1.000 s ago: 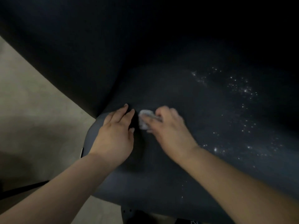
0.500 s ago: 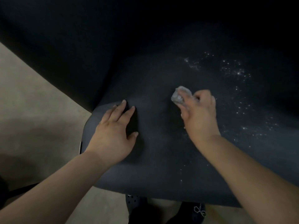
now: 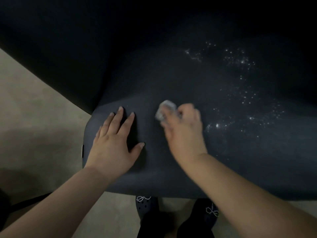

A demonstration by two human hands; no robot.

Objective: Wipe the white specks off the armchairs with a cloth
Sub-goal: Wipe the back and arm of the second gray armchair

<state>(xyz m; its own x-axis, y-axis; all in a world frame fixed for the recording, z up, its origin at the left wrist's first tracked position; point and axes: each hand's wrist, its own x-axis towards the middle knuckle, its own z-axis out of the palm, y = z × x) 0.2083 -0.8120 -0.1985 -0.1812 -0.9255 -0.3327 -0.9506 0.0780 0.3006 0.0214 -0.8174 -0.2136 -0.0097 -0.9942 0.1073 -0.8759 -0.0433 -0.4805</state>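
Observation:
A dark armchair seat [image 3: 171,79] fills most of the view. White specks [image 3: 247,98] are scattered over its right half, with a brighter cluster [image 3: 217,125] near my right hand. My right hand [image 3: 185,133] grips a small crumpled grey cloth [image 3: 165,110] and holds it against the seat near the middle; the hand is blurred. My left hand [image 3: 113,143] rests flat on the seat's front left corner, fingers spread.
The chair's dark back and arm [image 3: 68,48] rise behind and to the left. Beige floor [image 3: 34,117] lies on the left. My two dark shoes [image 3: 145,205] stand under the seat's front edge. A dark bar [image 3: 25,202] crosses the lower left.
My right hand swept the cloth from beside my left hand out to the right, and is now coming back left toward the middle. My left hand stays flat on the corner.

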